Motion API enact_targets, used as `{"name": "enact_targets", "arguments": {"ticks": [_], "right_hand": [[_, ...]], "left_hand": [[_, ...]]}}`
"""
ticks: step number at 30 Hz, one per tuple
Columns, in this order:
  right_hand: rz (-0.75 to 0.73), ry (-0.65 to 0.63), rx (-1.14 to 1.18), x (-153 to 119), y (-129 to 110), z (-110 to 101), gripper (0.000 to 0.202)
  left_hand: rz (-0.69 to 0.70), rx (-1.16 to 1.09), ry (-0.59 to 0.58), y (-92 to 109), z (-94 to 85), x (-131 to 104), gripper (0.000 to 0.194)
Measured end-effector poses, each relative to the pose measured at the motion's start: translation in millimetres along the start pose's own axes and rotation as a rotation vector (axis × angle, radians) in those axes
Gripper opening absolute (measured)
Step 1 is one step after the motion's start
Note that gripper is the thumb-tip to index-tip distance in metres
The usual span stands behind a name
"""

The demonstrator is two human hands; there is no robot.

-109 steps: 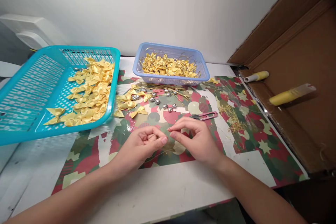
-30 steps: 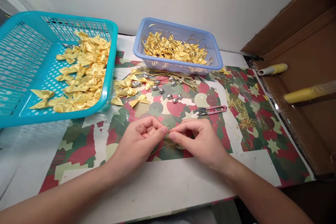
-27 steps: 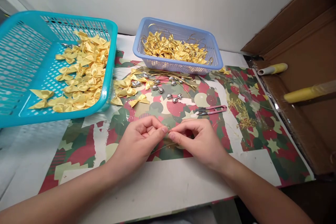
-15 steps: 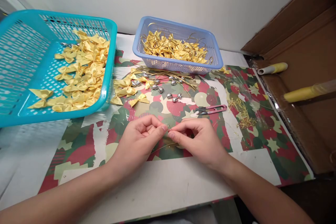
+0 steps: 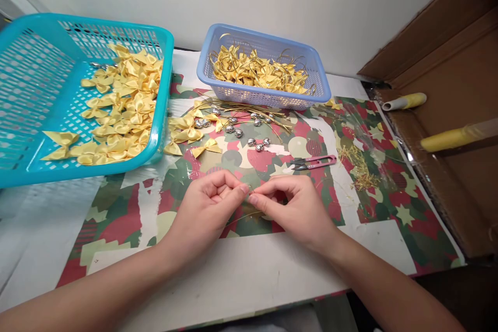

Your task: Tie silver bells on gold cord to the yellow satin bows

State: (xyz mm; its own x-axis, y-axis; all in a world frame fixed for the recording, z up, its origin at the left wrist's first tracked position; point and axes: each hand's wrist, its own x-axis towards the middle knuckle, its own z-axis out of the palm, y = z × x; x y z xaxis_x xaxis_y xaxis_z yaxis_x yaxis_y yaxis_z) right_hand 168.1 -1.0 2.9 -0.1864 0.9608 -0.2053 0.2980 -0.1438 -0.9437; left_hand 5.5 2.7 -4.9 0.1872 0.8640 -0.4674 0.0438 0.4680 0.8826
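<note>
My left hand (image 5: 213, 202) and my right hand (image 5: 293, 205) meet fingertip to fingertip over the patterned sheet. Each pinches a thin gold cord (image 5: 249, 216), whose loop hangs just below the fingers; the small part between the fingertips is mostly hidden. Beyond my hands are silver bells (image 5: 259, 147), loose yellow bows (image 5: 206, 148) and a bundle of gold cords (image 5: 249, 107). Pink thread snips (image 5: 315, 163) rest to the upper right of my right hand.
A turquoise basket (image 5: 166, 83) with yellow bows stands at left. The blue basket (image 5: 268, 98) behind holds bows with gold loops. Gold clippings (image 5: 363, 176) lie at right, near a cardboard box (image 5: 447, 187) with yellow-wrapped tubes (image 5: 459, 137). A wall rises behind.
</note>
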Motion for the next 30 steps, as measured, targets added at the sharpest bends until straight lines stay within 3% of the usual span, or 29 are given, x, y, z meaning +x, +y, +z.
{"name": "enact_targets", "arguments": {"ticks": [30], "right_hand": [[0.004, 0.026, 0.011, 0.5, 1.1, 0.9, 0.01]], "left_hand": [[0.032, -0.032, -0.023, -2.7, -0.6, 0.3, 0.033]]}}
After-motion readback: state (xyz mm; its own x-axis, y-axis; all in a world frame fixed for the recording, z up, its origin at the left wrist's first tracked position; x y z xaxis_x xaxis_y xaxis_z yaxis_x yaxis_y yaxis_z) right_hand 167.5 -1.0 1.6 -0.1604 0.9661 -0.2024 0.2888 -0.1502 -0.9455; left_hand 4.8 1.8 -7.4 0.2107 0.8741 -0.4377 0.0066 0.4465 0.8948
